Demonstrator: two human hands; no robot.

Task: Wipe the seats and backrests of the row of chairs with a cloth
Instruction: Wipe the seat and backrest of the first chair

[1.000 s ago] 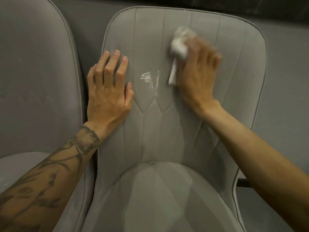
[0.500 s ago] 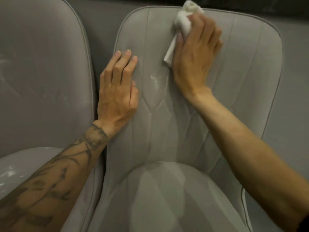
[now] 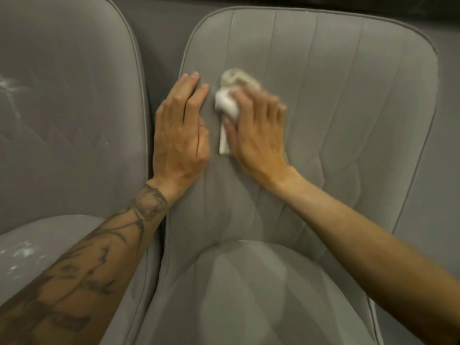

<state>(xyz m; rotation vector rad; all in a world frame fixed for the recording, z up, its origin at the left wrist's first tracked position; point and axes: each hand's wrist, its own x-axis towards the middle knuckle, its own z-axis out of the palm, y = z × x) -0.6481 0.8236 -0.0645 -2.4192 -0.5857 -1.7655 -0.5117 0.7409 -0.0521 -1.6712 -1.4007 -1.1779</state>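
The left hand (image 3: 180, 135) lies flat, fingers extended, on the backrest (image 3: 336, 108) of the centre chair, near its left edge. Just beside it, the right hand (image 3: 256, 135) presses a bunched white cloth (image 3: 227, 105) against the backrest, fingers closed on it. Bare backrest extends to the frame's right. A second chair (image 3: 69, 108) occupies the left.

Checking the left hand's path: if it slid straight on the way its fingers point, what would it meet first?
Nothing but backrest: the left hand lies flat, pointing up toward the top piping. The cloth sits just right of that line.
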